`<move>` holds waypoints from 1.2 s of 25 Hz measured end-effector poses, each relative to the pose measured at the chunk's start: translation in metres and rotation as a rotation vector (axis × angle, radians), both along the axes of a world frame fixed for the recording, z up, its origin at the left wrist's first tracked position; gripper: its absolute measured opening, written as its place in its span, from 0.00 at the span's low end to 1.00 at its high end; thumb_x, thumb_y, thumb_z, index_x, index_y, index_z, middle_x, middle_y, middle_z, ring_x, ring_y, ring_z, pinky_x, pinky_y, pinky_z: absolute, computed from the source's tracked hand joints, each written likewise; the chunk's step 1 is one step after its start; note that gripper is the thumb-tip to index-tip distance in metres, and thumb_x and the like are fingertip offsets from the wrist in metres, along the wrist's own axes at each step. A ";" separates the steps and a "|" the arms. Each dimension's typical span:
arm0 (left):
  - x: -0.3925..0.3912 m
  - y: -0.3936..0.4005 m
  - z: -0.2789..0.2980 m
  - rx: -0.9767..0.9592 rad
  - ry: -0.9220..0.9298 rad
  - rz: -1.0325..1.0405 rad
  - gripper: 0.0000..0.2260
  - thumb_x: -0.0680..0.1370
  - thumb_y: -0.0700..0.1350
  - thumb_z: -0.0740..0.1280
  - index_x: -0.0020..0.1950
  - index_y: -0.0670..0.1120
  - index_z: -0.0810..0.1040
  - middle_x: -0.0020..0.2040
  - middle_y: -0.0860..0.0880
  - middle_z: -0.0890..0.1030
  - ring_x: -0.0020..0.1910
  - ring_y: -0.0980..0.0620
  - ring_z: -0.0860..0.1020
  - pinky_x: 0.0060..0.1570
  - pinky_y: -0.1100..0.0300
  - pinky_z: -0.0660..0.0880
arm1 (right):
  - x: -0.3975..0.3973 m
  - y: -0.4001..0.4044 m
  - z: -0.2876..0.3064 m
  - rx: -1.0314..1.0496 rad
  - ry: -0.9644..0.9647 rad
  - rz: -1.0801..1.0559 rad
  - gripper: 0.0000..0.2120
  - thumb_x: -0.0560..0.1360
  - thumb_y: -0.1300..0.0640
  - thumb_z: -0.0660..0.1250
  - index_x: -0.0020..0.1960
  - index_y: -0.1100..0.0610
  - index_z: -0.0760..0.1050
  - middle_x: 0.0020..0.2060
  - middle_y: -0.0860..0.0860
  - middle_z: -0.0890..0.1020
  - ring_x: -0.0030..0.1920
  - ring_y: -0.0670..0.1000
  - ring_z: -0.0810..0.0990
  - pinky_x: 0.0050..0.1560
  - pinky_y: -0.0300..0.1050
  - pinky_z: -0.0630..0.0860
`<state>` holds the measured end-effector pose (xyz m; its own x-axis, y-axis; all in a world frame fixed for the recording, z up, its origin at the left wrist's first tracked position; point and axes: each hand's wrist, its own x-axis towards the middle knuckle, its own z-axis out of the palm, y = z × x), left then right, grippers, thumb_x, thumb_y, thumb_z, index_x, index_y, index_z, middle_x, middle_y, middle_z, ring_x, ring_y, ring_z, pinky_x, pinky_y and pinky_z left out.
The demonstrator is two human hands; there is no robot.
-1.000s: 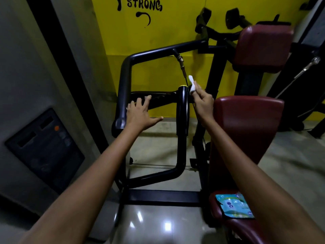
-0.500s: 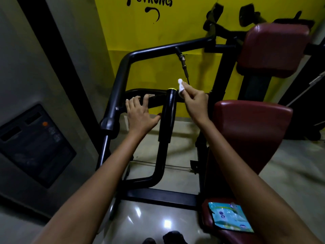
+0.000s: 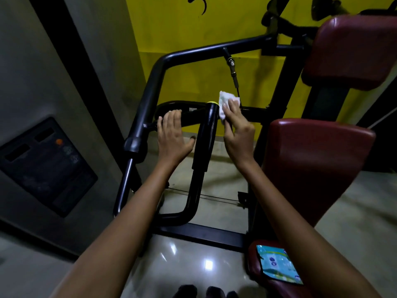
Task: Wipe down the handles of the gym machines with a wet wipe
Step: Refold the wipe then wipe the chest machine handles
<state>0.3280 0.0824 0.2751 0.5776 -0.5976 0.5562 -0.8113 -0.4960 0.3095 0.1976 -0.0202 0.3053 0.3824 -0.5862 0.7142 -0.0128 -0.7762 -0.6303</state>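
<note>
A black upright handle (image 3: 205, 134) with a yellow end cap stands in the middle of the gym machine. My right hand (image 3: 237, 134) holds a crumpled white wet wipe (image 3: 224, 104) against the right side of that handle, near its top. My left hand (image 3: 173, 136) lies flat with fingers spread over the black crossbar (image 3: 191, 114) just left of the handle, its thumb close to the grip. The rest of the crossbar under my left hand is hidden.
The machine's dark red seat (image 3: 272, 282) carries a blue-green wipes packet (image 3: 278, 264). A red back pad (image 3: 318, 166) and upper pad (image 3: 352, 50) stand to the right. A black outer frame bar (image 3: 148, 97) curves on the left. The yellow wall (image 3: 193, 50) is behind.
The view has tilted down and moved closer. My right hand has spread the wipe from a pinch at the cap onto the handle's right side. My left hand stays on the crossbar.
</note>
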 end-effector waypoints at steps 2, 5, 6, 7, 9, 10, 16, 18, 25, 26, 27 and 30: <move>0.003 -0.004 -0.004 -0.042 -0.039 -0.001 0.36 0.70 0.50 0.73 0.71 0.36 0.64 0.69 0.37 0.68 0.71 0.39 0.64 0.72 0.44 0.50 | -0.002 -0.007 -0.003 -0.027 -0.051 0.005 0.18 0.72 0.71 0.61 0.61 0.67 0.74 0.61 0.63 0.75 0.66 0.59 0.71 0.67 0.44 0.68; 0.007 -0.005 -0.008 -0.074 -0.067 -0.001 0.35 0.70 0.49 0.73 0.72 0.37 0.64 0.69 0.38 0.68 0.71 0.39 0.64 0.72 0.45 0.47 | 0.013 -0.015 0.024 0.143 -0.044 0.035 0.16 0.70 0.70 0.61 0.57 0.67 0.78 0.58 0.63 0.78 0.63 0.58 0.75 0.66 0.49 0.70; 0.008 -0.005 -0.009 -0.072 -0.074 0.003 0.35 0.70 0.49 0.72 0.72 0.37 0.63 0.69 0.38 0.68 0.71 0.40 0.63 0.72 0.45 0.45 | 0.014 -0.015 0.023 0.046 0.014 0.025 0.16 0.70 0.70 0.61 0.56 0.67 0.78 0.58 0.62 0.78 0.64 0.58 0.74 0.66 0.48 0.69; 0.008 -0.005 -0.010 -0.068 -0.076 0.006 0.35 0.70 0.50 0.72 0.72 0.38 0.63 0.69 0.38 0.68 0.71 0.40 0.63 0.72 0.45 0.44 | 0.010 -0.015 0.017 -0.123 0.064 0.012 0.15 0.70 0.70 0.61 0.55 0.67 0.79 0.59 0.62 0.78 0.65 0.58 0.72 0.66 0.46 0.69; 0.008 -0.006 -0.011 -0.068 -0.074 0.003 0.35 0.71 0.50 0.70 0.72 0.38 0.63 0.70 0.39 0.67 0.72 0.41 0.62 0.72 0.46 0.42 | -0.007 -0.023 -0.001 -0.399 0.089 0.036 0.14 0.71 0.70 0.63 0.54 0.67 0.79 0.58 0.61 0.78 0.63 0.58 0.74 0.64 0.45 0.70; 0.008 -0.007 -0.011 -0.072 -0.076 0.000 0.35 0.71 0.51 0.70 0.73 0.38 0.62 0.70 0.39 0.67 0.72 0.41 0.61 0.72 0.46 0.41 | -0.012 -0.032 -0.002 -0.389 0.059 0.029 0.14 0.70 0.70 0.63 0.55 0.67 0.79 0.57 0.62 0.79 0.61 0.57 0.76 0.63 0.43 0.72; 0.010 -0.008 -0.013 -0.098 -0.097 -0.002 0.34 0.71 0.50 0.72 0.72 0.39 0.63 0.70 0.39 0.67 0.72 0.42 0.62 0.72 0.46 0.42 | -0.008 -0.021 0.007 0.176 -0.126 0.014 0.14 0.73 0.71 0.63 0.58 0.67 0.76 0.56 0.61 0.79 0.58 0.50 0.78 0.58 0.32 0.73; 0.009 -0.009 -0.012 -0.111 -0.094 0.009 0.34 0.71 0.50 0.72 0.72 0.39 0.63 0.70 0.40 0.68 0.72 0.42 0.62 0.72 0.47 0.42 | -0.011 -0.015 0.001 0.154 -0.137 0.054 0.15 0.74 0.71 0.62 0.60 0.66 0.75 0.56 0.61 0.79 0.56 0.42 0.78 0.54 0.29 0.74; 0.011 -0.007 -0.012 -0.114 -0.086 0.004 0.33 0.71 0.50 0.71 0.71 0.39 0.64 0.69 0.40 0.68 0.71 0.42 0.63 0.72 0.45 0.44 | -0.002 -0.015 0.014 0.399 -0.131 -0.002 0.14 0.76 0.67 0.62 0.60 0.62 0.77 0.44 0.52 0.84 0.39 0.43 0.78 0.40 0.40 0.76; 0.011 -0.007 -0.012 -0.115 -0.089 0.006 0.32 0.71 0.51 0.69 0.71 0.39 0.65 0.69 0.40 0.69 0.71 0.41 0.64 0.72 0.45 0.45 | -0.005 -0.008 0.013 0.306 -0.130 -0.005 0.14 0.74 0.69 0.62 0.59 0.64 0.76 0.50 0.55 0.83 0.47 0.44 0.80 0.48 0.38 0.78; 0.010 -0.007 -0.012 -0.117 -0.091 0.009 0.32 0.71 0.51 0.69 0.71 0.39 0.65 0.68 0.39 0.69 0.70 0.41 0.65 0.72 0.44 0.46 | -0.005 -0.007 0.014 0.207 -0.115 -0.003 0.15 0.74 0.70 0.62 0.59 0.65 0.76 0.54 0.58 0.81 0.51 0.46 0.80 0.54 0.35 0.76; 0.011 -0.006 -0.012 -0.110 -0.074 -0.016 0.32 0.72 0.50 0.70 0.71 0.39 0.64 0.69 0.39 0.68 0.71 0.41 0.63 0.72 0.44 0.45 | 0.003 -0.020 0.026 0.266 -0.058 -0.010 0.14 0.75 0.67 0.60 0.58 0.64 0.78 0.45 0.58 0.84 0.39 0.46 0.78 0.38 0.36 0.73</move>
<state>0.3387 0.0762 0.2635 0.5231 -0.5395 0.6597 -0.8417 -0.4487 0.3005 0.2006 -0.0407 0.3310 0.3387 -0.7596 0.5552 0.0225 -0.5834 -0.8119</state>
